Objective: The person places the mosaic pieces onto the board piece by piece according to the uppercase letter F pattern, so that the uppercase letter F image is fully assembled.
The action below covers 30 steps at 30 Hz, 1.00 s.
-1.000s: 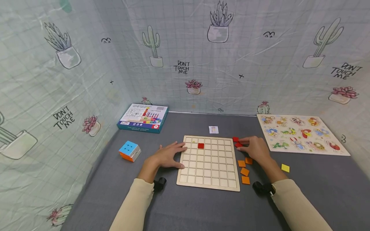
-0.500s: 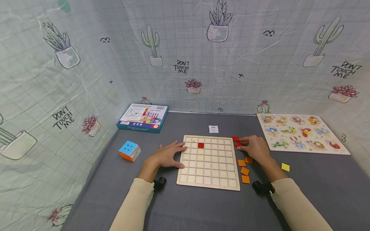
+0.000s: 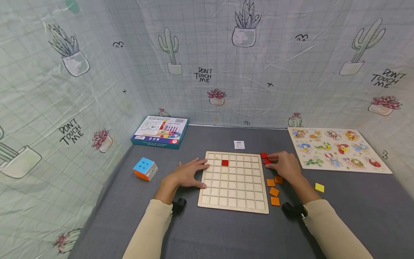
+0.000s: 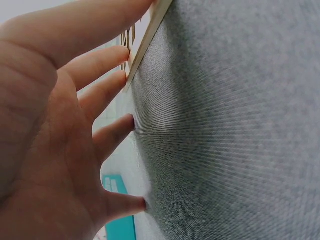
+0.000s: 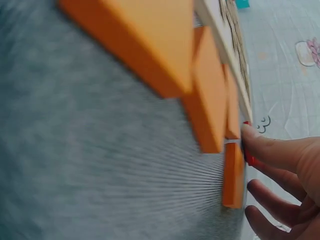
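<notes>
My left hand [image 3: 187,175] lies with fingers spread at the left edge of a pale wooden grid board [image 3: 236,185]. Its thumb and some fingertips touch the board's rim, while other fingertips rest on the grey cloth in the left wrist view. One red square tile [image 3: 224,163] sits in a cell near the board's top. Beyond the board's right edge, my right hand [image 3: 286,166] pinches a red tile [image 3: 266,161] between thumb and fingers, low at the table. A second red tile [image 3: 263,155] lies just behind it. Several orange tiles [image 3: 274,192] lie nearer, beside the board.
A yellow tile [image 3: 319,187] lies right of my right forearm. An insect puzzle board [image 3: 339,149] is at the back right. A small printed card [image 3: 239,145] lies behind the grid board. On the left are a puzzle cube [image 3: 145,169] and a flat toy box [image 3: 160,131].
</notes>
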Each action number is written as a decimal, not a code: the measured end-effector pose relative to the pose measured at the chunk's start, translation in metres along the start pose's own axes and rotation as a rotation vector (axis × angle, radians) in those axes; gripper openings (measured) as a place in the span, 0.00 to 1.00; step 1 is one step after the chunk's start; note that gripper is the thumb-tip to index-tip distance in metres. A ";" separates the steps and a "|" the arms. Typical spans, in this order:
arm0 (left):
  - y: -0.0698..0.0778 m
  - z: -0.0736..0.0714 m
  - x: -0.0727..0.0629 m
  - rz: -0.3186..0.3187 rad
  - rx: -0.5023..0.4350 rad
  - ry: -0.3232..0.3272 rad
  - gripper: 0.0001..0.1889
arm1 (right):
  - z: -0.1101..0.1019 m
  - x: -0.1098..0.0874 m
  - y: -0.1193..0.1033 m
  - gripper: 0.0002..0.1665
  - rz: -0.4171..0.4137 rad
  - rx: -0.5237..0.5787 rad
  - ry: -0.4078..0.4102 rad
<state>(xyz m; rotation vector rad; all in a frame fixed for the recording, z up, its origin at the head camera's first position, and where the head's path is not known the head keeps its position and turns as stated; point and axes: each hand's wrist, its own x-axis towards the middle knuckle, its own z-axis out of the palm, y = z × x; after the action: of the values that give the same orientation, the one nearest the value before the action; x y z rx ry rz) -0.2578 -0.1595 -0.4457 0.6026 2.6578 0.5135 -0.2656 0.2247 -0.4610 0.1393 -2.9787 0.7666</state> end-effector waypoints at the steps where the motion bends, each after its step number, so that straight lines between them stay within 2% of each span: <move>1: 0.000 0.000 0.000 -0.001 -0.002 0.000 0.45 | -0.001 0.001 0.000 0.26 -0.004 0.006 -0.005; 8: 0.001 0.000 0.000 -0.002 -0.006 -0.005 0.45 | -0.012 0.006 0.001 0.23 -0.013 0.069 -0.042; 13: 0.000 0.000 -0.001 0.003 -0.006 -0.003 0.45 | -0.016 0.006 -0.001 0.20 -0.024 0.065 -0.024; 24: 0.000 0.000 -0.001 0.005 -0.004 -0.009 0.45 | -0.014 0.010 -0.007 0.16 0.014 0.081 -0.026; 30: -0.001 0.000 0.001 0.007 0.003 -0.008 0.44 | -0.007 0.010 -0.019 0.15 0.003 0.156 0.007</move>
<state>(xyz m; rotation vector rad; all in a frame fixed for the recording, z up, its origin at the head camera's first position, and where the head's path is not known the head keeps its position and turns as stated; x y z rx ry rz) -0.2585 -0.1601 -0.4464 0.6145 2.6501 0.5077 -0.2732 0.2110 -0.4454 0.1394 -2.9109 0.9970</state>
